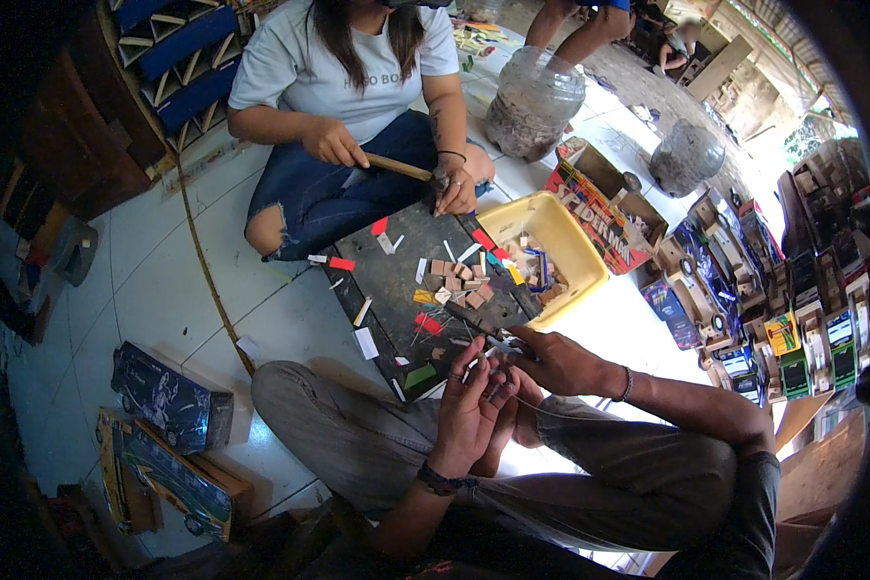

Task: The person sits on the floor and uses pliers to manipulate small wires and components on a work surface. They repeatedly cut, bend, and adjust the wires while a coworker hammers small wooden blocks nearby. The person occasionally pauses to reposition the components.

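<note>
Over the near edge of a low dark board (372,290), my two hands meet in front of my crossed legs. My left hand (469,411) has its palm turned up and its fingers curled, pinching something too small to make out. My right hand (561,362) is closed around a metal hand tool (500,344), perhaps pliers, its tip close to the left fingertips. A thin pale strand (543,410) trails below the hands. On the board lie small wooden blocks (456,278), thin wire-like pieces and coloured scraps (420,374).
Facing me, a seated person holds a wooden-handled tool (396,167) over the board's far edge. A yellow tub (582,280) of small parts and a printed carton (590,217) stand right. Toy vehicles lie left (169,396) and are stacked far right (793,338).
</note>
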`<state>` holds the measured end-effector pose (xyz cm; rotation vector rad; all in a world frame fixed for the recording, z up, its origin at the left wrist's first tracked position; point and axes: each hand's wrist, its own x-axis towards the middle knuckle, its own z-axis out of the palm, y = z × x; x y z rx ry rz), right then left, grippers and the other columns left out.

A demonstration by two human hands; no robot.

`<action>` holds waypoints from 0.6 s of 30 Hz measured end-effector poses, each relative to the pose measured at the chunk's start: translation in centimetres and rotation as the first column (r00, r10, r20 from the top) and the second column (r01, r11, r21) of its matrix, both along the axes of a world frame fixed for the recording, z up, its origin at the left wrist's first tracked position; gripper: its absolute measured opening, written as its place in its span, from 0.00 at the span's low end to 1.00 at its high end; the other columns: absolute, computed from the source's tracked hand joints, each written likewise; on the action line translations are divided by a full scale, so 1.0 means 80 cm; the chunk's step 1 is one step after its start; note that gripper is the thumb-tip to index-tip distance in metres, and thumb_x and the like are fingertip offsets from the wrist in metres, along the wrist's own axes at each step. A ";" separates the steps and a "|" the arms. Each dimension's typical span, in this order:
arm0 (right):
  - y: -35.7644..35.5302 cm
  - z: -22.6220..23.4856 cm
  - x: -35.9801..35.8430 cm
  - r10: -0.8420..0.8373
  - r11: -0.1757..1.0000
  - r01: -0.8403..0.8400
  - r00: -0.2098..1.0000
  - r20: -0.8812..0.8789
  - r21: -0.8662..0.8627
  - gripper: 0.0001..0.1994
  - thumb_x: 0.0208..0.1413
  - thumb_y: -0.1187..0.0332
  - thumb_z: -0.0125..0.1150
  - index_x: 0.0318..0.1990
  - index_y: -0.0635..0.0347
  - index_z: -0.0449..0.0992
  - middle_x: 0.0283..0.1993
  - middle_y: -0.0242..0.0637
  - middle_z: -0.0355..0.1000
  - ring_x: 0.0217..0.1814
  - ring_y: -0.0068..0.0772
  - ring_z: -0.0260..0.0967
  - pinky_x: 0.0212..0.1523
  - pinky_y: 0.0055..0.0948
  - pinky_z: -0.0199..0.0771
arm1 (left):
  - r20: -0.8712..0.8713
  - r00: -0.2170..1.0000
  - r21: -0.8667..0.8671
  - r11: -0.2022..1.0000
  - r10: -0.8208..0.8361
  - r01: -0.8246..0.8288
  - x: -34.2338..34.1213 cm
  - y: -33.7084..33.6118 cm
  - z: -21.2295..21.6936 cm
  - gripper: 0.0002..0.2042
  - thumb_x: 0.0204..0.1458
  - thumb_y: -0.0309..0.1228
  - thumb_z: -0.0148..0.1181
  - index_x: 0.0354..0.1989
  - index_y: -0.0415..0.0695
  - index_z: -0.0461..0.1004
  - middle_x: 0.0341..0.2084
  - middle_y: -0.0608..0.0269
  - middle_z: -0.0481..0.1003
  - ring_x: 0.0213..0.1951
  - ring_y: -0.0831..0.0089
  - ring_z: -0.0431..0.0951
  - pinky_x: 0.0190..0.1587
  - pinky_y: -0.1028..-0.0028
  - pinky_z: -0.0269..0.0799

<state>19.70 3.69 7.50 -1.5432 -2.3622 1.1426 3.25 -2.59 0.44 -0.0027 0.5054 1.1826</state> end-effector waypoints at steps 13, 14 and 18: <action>0.004 -0.004 0.000 0.011 0.999 -0.013 0.999 0.043 0.052 0.20 0.59 0.67 0.53 0.56 0.67 0.64 0.30 0.55 0.75 0.35 0.53 0.75 0.35 0.44 0.75 | 0.023 1.000 0.002 1.000 -0.009 0.009 0.001 -0.002 -0.003 0.20 0.62 0.30 0.52 0.63 0.55 0.62 0.42 0.70 0.71 0.40 0.80 0.73 0.45 0.73 0.76; 0.004 -0.005 0.000 0.014 0.999 -0.017 0.999 0.051 0.050 0.20 0.59 0.66 0.53 0.56 0.67 0.65 0.30 0.54 0.75 0.35 0.53 0.75 0.34 0.43 0.75 | 0.027 1.000 0.007 1.000 -0.009 0.009 0.001 -0.002 -0.003 0.20 0.62 0.30 0.52 0.63 0.55 0.62 0.42 0.70 0.72 0.40 0.80 0.73 0.45 0.73 0.76; 0.005 -0.008 0.002 0.020 0.998 -0.019 1.000 -0.017 0.061 0.20 0.58 0.65 0.54 0.55 0.67 0.65 0.30 0.53 0.75 0.34 0.50 0.76 0.33 0.40 0.76 | 0.029 1.000 -0.010 1.000 -0.007 0.007 0.001 -0.003 -0.003 0.20 0.62 0.30 0.52 0.63 0.56 0.63 0.42 0.70 0.71 0.40 0.80 0.73 0.45 0.73 0.77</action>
